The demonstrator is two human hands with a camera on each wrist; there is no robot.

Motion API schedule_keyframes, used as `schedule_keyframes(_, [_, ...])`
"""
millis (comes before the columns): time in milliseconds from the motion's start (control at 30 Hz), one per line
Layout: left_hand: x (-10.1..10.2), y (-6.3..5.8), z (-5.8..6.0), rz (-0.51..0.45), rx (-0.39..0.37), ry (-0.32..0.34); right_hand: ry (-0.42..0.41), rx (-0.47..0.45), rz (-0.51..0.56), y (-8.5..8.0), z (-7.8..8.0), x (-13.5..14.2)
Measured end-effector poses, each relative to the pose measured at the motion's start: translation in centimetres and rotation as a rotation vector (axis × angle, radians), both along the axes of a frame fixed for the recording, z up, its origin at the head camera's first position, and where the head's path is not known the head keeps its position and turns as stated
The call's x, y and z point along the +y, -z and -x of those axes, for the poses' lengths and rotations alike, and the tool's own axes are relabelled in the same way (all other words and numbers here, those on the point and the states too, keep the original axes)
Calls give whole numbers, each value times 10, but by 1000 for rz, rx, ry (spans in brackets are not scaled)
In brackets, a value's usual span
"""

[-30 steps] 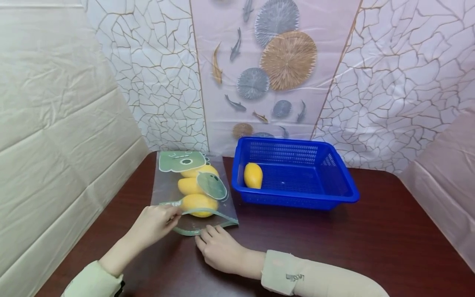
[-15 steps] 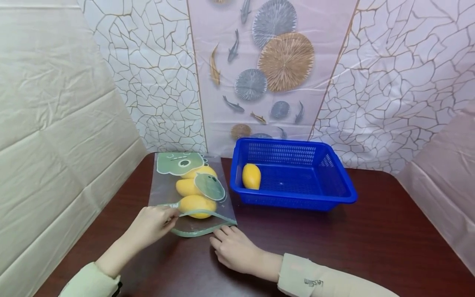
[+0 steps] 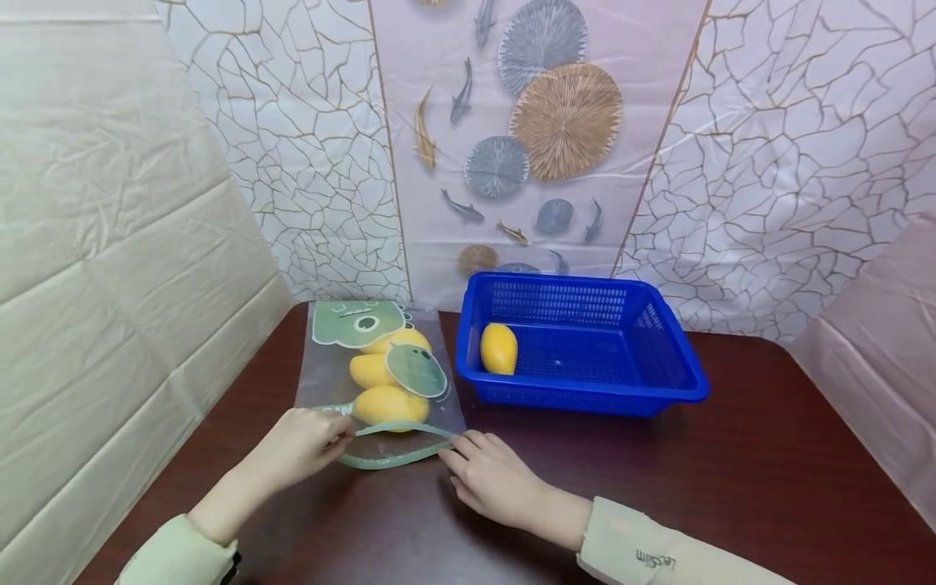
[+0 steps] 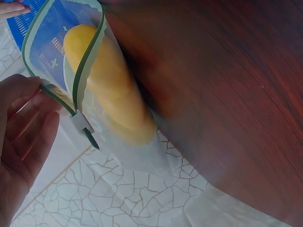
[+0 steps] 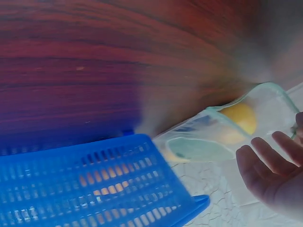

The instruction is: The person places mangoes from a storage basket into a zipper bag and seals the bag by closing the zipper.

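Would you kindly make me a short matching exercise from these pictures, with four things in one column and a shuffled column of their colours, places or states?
Column one
1. Clear bag
2. Left hand
3. Basket
4. Lone yellow fruit

Column two
A. Inside the basket, near its left end in the head view
B. Blue, with slotted walls
C. See-through, with three yellow fruits inside
D. Grips the edge of the bag's open mouth

Right pairs: 1-C, 2-D, 3-B, 4-A
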State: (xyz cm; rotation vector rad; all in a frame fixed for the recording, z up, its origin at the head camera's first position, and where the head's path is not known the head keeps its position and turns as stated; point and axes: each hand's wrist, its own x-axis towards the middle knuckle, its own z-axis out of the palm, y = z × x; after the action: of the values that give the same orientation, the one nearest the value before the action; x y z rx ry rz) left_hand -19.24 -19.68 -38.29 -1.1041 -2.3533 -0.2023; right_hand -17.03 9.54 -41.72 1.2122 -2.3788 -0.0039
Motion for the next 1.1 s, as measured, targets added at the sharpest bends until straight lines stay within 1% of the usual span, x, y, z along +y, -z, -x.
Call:
schedule_keyframes(100, [2,1,1,-10,-10,6,13,16,6,-1,1,7])
schedule_keyframes(233, [3,-1,3,-6,-17,10,17,37,14,-4,3,12])
schedule_keyframes(400, [2,-1,4,18,-26,5,25,14,51,-8,6,18])
schedule_keyframes(533, [-1,-1,2,31,-31,-2,34,10,76,-15,8,24])
schedule_keyframes(667, [-5,-3,0,36,-42,-11,45,19,113,-28,9,31])
schedule_keyframes(833, [-6,-7,-1,58,-70,-29,75,-12,179,-40,10,42])
schedule_keyframes(933, [-6,-8,0,74,-82,-33,104,-33,204,-44,12,50])
schedule_keyframes(1100, [-3,-10,3,73,-76,-27,149,-68,230,-48,14,61])
